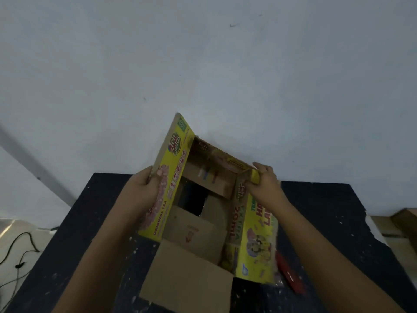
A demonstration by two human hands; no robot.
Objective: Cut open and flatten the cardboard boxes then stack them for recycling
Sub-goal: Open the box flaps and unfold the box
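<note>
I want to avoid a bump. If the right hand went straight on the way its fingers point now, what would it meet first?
Probably the box's own far wall. The right hand pinches a yellow flap and points up-left across the open box; depth is unclear.

A dark speckled table (327,222) stands against a pale blue-grey wall (203,64) in dim light.

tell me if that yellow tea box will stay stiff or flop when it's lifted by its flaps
The yellow tea box would probably flop: its flaps splay open, with a gap in the bottom. It looks empty, so likely light. The left hand and right hand grip opposite flaps, which may bend at their creases.
</note>
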